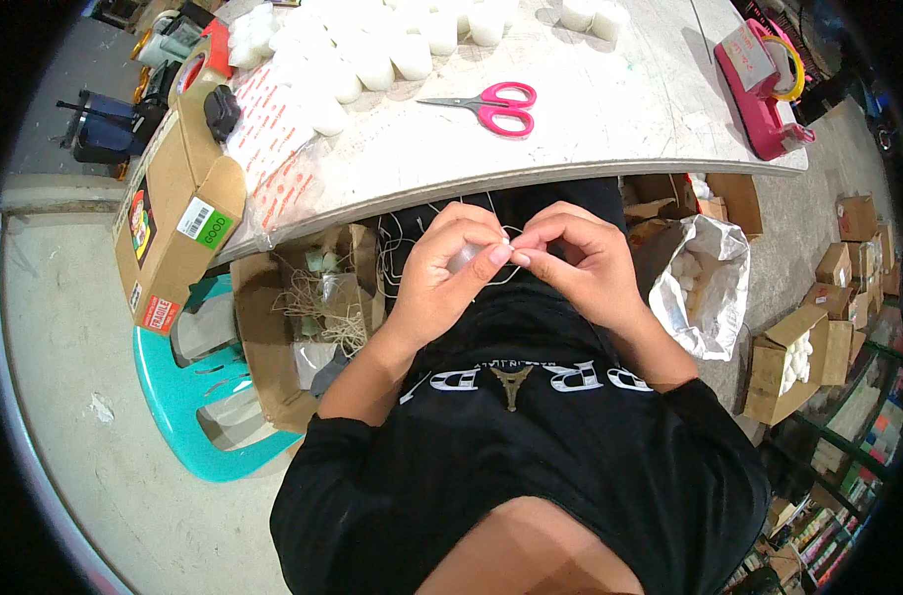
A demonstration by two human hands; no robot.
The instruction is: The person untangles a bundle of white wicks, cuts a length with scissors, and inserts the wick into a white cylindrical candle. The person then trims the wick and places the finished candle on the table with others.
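Note:
Above my lap, in front of the table edge, my left hand (451, 263) and my right hand (575, 258) meet at the fingertips. Both pinch a thin white string (492, 283) between thumb and forefinger; loops of it hang around my hands. Behind my left fingers shows a pale, translucent patch whose kind I cannot make out. Beyond the hands, pink-handled scissors (496, 105) lie on the white table (610, 114), blades to the left. Several white candle-like cylinders (412, 57) stand together at the table's far left.
To the left, an open cardboard box (188, 213) leans at the table corner. A box of tangled string (322, 317) rests on a teal plastic chair (188, 426). At right are a pink tape dispenser (754, 94), a white sack (714, 288) of white pieces and several cartons (793, 362).

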